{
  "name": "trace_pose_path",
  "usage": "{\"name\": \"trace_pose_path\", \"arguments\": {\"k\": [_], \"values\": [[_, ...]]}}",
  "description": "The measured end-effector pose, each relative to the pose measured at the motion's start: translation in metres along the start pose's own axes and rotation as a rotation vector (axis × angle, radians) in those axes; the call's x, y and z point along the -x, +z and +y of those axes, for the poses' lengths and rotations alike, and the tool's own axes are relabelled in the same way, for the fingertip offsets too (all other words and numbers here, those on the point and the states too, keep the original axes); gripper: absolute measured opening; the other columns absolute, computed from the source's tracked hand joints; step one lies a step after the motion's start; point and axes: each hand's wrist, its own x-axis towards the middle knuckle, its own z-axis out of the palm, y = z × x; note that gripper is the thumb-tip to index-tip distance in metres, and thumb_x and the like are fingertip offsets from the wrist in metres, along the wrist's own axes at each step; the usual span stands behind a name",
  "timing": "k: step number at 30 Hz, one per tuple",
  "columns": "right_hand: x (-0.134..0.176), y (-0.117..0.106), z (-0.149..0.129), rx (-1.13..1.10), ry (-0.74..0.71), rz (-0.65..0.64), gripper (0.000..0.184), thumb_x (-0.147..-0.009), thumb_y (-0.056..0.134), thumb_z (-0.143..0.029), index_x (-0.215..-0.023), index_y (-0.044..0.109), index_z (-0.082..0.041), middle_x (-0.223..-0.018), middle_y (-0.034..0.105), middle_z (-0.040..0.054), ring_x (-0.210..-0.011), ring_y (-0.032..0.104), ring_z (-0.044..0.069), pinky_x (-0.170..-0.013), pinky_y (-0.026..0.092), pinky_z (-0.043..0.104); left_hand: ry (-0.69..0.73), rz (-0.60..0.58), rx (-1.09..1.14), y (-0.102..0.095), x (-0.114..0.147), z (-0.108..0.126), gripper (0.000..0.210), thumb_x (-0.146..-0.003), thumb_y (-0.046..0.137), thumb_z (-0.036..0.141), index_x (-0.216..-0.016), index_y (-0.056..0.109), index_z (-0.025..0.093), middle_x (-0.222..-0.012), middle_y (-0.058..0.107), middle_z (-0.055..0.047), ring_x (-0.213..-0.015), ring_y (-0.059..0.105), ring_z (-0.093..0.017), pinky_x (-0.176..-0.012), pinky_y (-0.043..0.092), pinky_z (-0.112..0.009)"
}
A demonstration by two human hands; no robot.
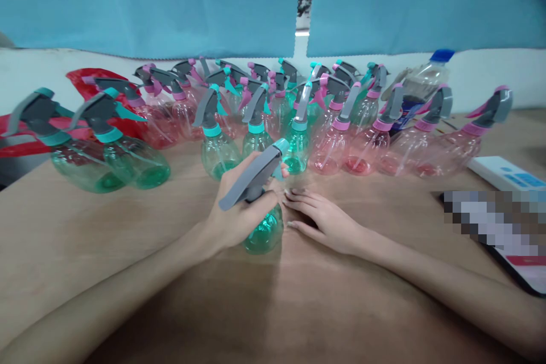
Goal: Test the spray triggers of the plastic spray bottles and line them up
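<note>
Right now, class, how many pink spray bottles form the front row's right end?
4, left to right: first bottle, second bottle, third bottle, then fourth bottle beside the white box. Pink bottles behind are partly hidden.

Grips green spray bottle around neck in left hand; rests right hand on table just beside; faces clustered pink and green bottles beyond.
</note>
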Motion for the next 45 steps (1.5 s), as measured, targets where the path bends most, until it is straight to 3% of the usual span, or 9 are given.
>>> {"name": "trace_pose_path", "arguments": {"k": [5,18,25,45], "values": [[0.000,0.000,0.000,0.002,0.000,-0.006,0.044,-0.096,0.050,-0.039,-0.133,0.052,-0.015,-0.139,0.054,0.0130,-0.131,0.047,0.027,-0.110,0.039,0.049,-0.008,-0.001,0.063,0.003,0.001,-0.006,0.036,-0.076,0.055,0.015,-0.111,0.053,0.023,-0.106,0.068,-0.001,-0.085,0.068,-0.018,-0.079,0.058,-0.030],[0.000,0.001,0.002,-0.005,-0.009,0.001,0.045,-0.095,0.050,-0.038,-0.136,0.050,-0.017,-0.140,0.053,0.0127,-0.132,0.047,0.027,-0.110,0.039,0.050,0.062,0.035,-0.001,0.008,0.001,-0.006,0.051,-0.077,0.056,0.013,-0.125,0.043,0.025,-0.125,0.063,-0.005,-0.070,0.067,-0.013,-0.067,0.056,-0.028],[0.000,0.000,0.001,0.001,-0.004,-0.008,0.046,-0.096,0.049,-0.038,-0.135,0.050,-0.015,-0.140,0.053,0.0128,-0.131,0.047,0.027,-0.110,0.038,0.049,0.096,0.047,-0.024,0.011,0.001,-0.010,0.049,-0.079,0.056,0.012,-0.124,0.042,0.027,-0.126,0.063,-0.005,-0.065,0.063,-0.010,-0.065,0.055,-0.027],[0.000,0.000,0.001,-0.006,-0.004,-0.010,0.045,-0.095,0.051,-0.038,-0.135,0.050,-0.017,-0.140,0.054,0.0126,-0.131,0.047,0.027,-0.110,0.039,0.050,0.000,0.046,-0.005,0.010,0.001,0.003,0.040,-0.075,0.054,0.010,-0.111,0.045,0.025,-0.119,0.066,-0.002,-0.064,0.065,-0.012,-0.065,0.056,-0.028]]}}
